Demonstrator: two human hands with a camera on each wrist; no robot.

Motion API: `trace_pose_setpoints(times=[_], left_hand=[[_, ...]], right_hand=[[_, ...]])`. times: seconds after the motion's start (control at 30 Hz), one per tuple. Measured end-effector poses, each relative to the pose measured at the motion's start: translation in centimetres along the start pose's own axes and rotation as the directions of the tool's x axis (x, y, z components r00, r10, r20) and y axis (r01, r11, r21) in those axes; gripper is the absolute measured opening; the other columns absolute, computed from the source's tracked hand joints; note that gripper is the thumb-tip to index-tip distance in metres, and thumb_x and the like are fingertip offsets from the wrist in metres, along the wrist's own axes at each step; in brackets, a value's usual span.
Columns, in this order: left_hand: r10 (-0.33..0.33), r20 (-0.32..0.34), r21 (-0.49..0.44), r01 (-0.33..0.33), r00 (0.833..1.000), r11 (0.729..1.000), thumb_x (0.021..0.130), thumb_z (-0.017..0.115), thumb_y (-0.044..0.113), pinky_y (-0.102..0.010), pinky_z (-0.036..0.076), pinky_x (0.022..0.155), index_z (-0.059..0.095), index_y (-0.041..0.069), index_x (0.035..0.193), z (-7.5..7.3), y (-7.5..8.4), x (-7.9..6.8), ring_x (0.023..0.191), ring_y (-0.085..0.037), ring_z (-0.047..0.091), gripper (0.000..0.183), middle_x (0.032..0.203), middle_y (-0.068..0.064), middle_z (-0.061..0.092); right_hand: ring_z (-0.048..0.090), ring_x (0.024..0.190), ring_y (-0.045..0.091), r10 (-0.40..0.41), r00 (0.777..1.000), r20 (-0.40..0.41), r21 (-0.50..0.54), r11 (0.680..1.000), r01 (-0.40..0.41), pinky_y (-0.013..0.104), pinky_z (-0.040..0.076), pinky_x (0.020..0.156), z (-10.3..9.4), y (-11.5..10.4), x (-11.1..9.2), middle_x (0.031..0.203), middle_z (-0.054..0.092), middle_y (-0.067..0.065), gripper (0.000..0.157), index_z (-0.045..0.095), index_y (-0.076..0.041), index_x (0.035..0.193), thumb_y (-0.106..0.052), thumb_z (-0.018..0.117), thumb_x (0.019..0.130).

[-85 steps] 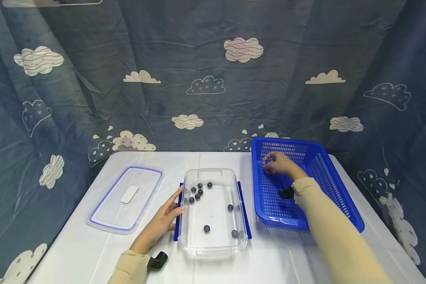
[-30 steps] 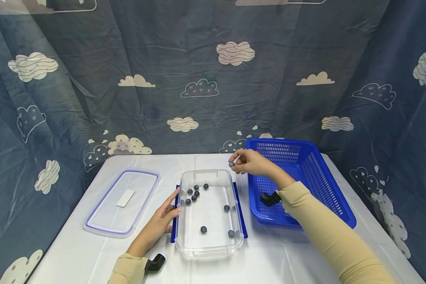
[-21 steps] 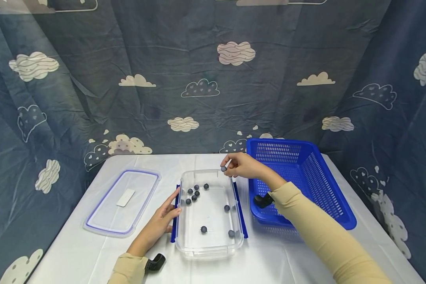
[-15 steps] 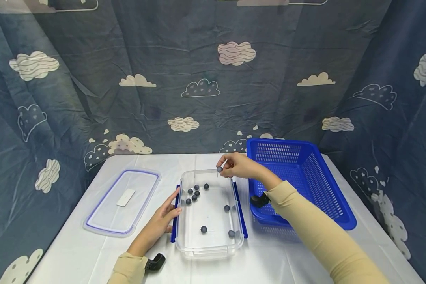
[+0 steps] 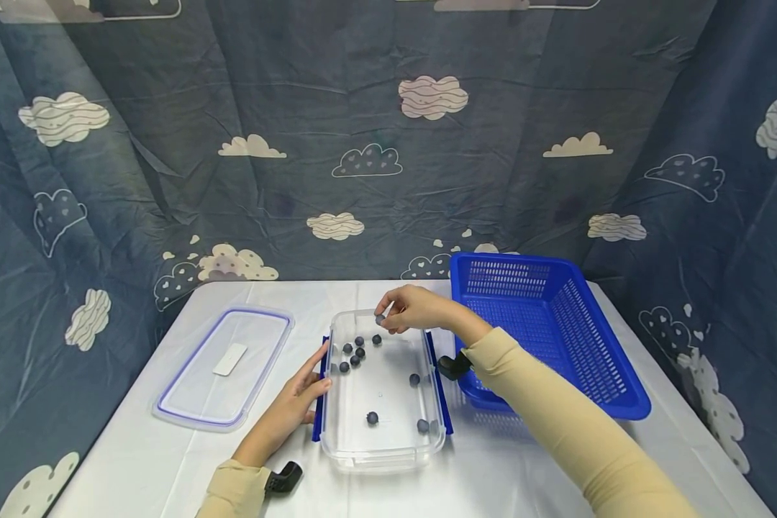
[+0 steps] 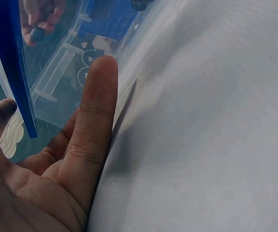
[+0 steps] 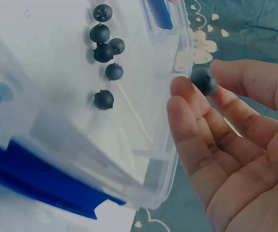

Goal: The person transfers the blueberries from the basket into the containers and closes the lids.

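My right hand [image 5: 416, 308] pinches a blueberry [image 7: 204, 81] between thumb and fingertips, over the far end of a clear plastic food container [image 5: 388, 460]. Inside that container lie several more blueberries [image 7: 103, 99], most of them grouped at the far left and a few spread toward the right and near end. My left hand [image 5: 291, 403] rests along the container's left side with its fingers extended. In the left wrist view its thumb [image 6: 4, 113] is at the blue side clip [image 6: 20, 72], and the index finger stretches out low beside the white tablecloth.
A blue slotted basket [image 5: 553, 410] stands to the right of the container. On the left, a clear lid [image 5: 201, 381] with a blue-violet seal and a white label lies flat on the white-covered table [image 5: 492, 482]. A dark cloud-patterned curtain [image 5: 362, 244] hangs behind.
My right hand has come out of the blue basket with a blueberry and moved left over the container's far end. The left hand stays at the container's side.
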State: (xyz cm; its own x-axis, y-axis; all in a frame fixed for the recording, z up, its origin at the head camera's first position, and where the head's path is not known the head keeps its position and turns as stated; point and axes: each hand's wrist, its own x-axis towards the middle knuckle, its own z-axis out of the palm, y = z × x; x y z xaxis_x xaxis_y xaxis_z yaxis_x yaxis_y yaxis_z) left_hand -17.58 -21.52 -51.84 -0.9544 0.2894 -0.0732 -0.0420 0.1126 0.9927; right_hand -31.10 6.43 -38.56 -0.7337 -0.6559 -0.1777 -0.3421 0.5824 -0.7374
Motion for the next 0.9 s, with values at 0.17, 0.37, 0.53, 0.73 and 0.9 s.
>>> trace_pose_setpoints(times=[0.17, 0.37, 0.53, 0.73, 0.9], left_hand=[[-0.015, -0.001, -0.012, 0.015, 1.000, 1.000, 0.112, 0.055, 0.028, -0.045, 0.066, 0.082, 0.019, 0.040, 0.173, -0.1, -0.1, 0.1, 0.103, -0.023, 0.067, 0.071, 0.138, -0.033, 0.050], [-0.019, -0.001, -0.012, 0.019, 1.000, 1.000, 0.113, 0.054, 0.028, -0.046, 0.066, 0.083, 0.019, 0.041, 0.172, -0.1, -0.1, 0.1, 0.105, -0.023, 0.067, 0.071, 0.139, -0.033, 0.050], [-0.022, -0.002, -0.007, 0.022, 1.000, 1.000, 0.112, 0.055, 0.028, -0.045, 0.066, 0.082, 0.019, 0.041, 0.172, -0.1, 0.0, 0.2, 0.104, -0.023, 0.067, 0.071, 0.138, -0.032, 0.051], [-0.023, 0.000, 0.003, 0.023, 1.000, 1.000, 0.112, 0.056, 0.029, -0.045, 0.066, 0.083, 0.020, 0.043, 0.172, 0.0, 0.1, 0.4, 0.105, -0.023, 0.067, 0.071, 0.137, -0.032, 0.051], [-0.034, -0.004, 0.000, 0.034, 0.999, 0.999, 0.112, 0.057, 0.030, -0.046, 0.066, 0.083, 0.020, 0.044, 0.172, -0.2, 0.1, 0.3, 0.104, -0.023, 0.068, 0.071, 0.137, -0.031, 0.052]], right_hand=[[0.075, 0.085, 0.015, 0.052, 0.996, 0.068, -0.006, 0.999, -0.051, 0.031, 0.064, 0.084, 0.5, -0.6, 0.7, 0.095, 0.080, 0.010, 0.024, 0.073, -0.004, 0.124, -0.016, 0.070, 0.103], [0.073, 0.086, 0.016, 0.090, 0.986, 0.141, -0.025, 0.996, -0.087, 0.037, 0.065, 0.091, 1.3, -0.5, 1.6, 0.094, 0.078, 0.007, 0.026, 0.073, -0.002, 0.125, -0.014, 0.070, 0.103], [0.067, 0.081, 0.010, 0.114, 0.976, 0.185, -0.066, 0.992, -0.104, 0.027, 0.063, 0.085, 1.8, -0.4, 2.2, 0.094, 0.077, 0.008, 0.035, 0.069, 0.004, 0.133, -0.013, 0.070, 0.103], [0.068, 0.087, 0.013, 0.159, 0.967, 0.197, -0.093, 0.985, -0.143, 0.028, 0.062, 0.090, 2.1, -0.4, 2.3, 0.108, 0.078, 0.018, 0.048, 0.060, 0.006, 0.146, -0.015, 0.067, 0.104], [0.073, 0.094, 0.019, 0.148, 0.972, 0.182, -0.081, 0.987, -0.135, 0.027, 0.062, 0.090, 1.9, -0.5, 2.0, 0.115, 0.077, 0.022, 0.045, 0.061, 0.004, 0.146, -0.016, 0.065, 0.105]])
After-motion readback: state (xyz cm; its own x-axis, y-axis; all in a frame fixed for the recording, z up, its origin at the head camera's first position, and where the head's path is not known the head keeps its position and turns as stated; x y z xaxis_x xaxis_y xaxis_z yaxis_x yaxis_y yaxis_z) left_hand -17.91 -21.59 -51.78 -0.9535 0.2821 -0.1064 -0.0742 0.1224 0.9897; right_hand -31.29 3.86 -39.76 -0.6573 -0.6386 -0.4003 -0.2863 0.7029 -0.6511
